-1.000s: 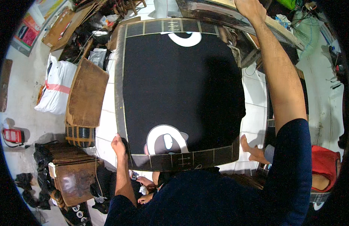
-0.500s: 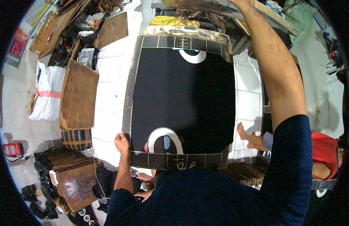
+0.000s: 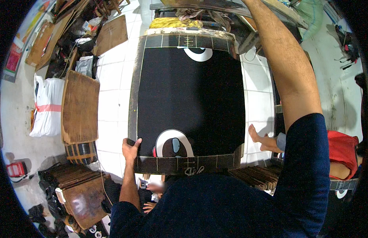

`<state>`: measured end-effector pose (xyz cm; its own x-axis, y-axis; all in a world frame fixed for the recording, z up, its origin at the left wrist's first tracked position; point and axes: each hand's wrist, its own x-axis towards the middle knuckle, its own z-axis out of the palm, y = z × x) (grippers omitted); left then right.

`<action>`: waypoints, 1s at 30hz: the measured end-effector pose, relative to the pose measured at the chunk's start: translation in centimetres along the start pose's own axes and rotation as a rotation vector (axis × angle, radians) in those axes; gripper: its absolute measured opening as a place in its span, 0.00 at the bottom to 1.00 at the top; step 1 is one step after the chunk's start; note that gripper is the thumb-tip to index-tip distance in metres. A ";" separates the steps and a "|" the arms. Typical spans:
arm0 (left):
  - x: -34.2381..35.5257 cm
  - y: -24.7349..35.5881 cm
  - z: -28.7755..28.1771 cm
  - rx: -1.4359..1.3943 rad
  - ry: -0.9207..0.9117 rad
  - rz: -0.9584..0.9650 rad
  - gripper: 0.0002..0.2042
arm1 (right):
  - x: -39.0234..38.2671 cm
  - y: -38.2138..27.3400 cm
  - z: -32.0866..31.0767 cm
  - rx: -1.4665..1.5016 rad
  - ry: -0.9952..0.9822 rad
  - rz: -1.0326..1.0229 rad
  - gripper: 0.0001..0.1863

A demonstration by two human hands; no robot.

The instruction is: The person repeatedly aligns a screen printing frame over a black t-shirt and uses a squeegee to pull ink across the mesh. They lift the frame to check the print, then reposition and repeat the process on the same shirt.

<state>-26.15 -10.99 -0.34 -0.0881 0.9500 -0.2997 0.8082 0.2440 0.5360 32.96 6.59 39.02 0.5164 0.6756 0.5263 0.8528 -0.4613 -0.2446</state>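
Observation:
A black fabric panel [image 3: 192, 99] lies flat on a board [image 3: 168, 165] whose dark borders carry pale ruled lines. A white arch print [image 3: 163, 139] with a blue oval and a bit of red shows at its near left. Part of another white ring print [image 3: 198, 55] shows at the far end. My left hand [image 3: 130, 150] is closed on the board's left edge near the front corner, thumb on top, the other fingers mostly hidden. My right arm stretches far forward on the right, and its hand is beyond the top of the view.
A long frame [image 3: 215, 6] crosses the far end, with yellow cloth [image 3: 176, 22] below it. Brown boards [image 3: 80, 107] and a white sack [image 3: 48, 105] stand at left. Another person's bare foot [image 3: 255, 134] is on the right. Stacked boards [image 3: 78, 202] fill the lower left.
My left thumb has come over the board's edge onto its top. My right hand, partly visible at the top before, has passed out of view. The whole view has shifted slightly.

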 end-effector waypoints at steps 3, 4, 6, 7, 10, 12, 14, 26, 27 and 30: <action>0.6 0.6 -0.3 0.021 0.030 -0.002 0.43 | 0.3 -0.1 0.0 0.012 0.006 0.019 0.27; 0.8 0.9 -0.4 0.023 -0.003 -0.012 0.43 | 0.4 -0.1 0.0 0.017 0.011 0.024 0.27; 0.9 1.7 -0.6 0.049 -0.020 -0.038 0.42 | 0.5 -0.3 -0.2 0.021 0.015 0.033 0.27; 0.6 2.1 -0.6 0.098 -0.005 -0.042 0.42 | 0.6 -0.4 -0.3 0.018 0.014 0.034 0.28; 0.3 3.1 -0.9 0.074 0.008 -0.081 0.41 | 1.1 -0.6 -0.6 0.018 0.021 0.046 0.28; 0.1 3.5 -1.1 0.093 0.012 -0.075 0.39 | 1.3 -0.7 -0.8 0.028 0.023 0.039 0.27; 0.1 3.9 -1.3 0.114 0.039 -0.065 0.39 | 1.5 -0.7 -0.8 0.041 0.031 0.025 0.26; 0.4 5.4 -1.8 0.134 0.025 -0.088 0.38 | 3.1 -0.5 -0.9 0.037 0.030 0.039 0.26; 0.4 5.5 -1.8 0.138 0.034 -0.081 0.38 | 3.2 -0.5 -1.0 0.039 0.024 0.035 0.27; 0.5 5.8 -1.9 0.148 0.050 -0.065 0.39 | 3.6 -0.6 -1.1 0.029 0.020 0.045 0.29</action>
<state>-22.57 -8.75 4.12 -0.1690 0.9424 -0.2887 0.8765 0.2777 0.3933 34.18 8.67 42.01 0.5525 0.6432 0.5300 0.8311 -0.4737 -0.2914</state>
